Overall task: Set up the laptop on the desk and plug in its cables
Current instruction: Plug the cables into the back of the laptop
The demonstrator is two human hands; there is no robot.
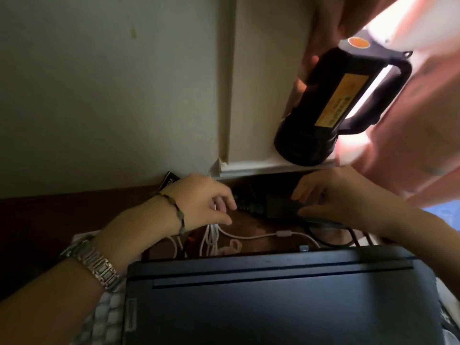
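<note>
Currently the closed black laptop sits at 6 o'clock on the dark wooden desk. Left hand, bracelet and watch on that arm, pinches a black plug just behind the lid. Right hand at 3 o'clock clamps the black power brick. White cables lie between hands and laptop. Second person's hand at 1 o'clock holds a black handheld lantern, lit side panel glaring.

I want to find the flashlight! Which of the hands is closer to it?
Right. The right hand rests on the dark power brick just below the flashlight; the left hand is further off, down to its left.
</note>
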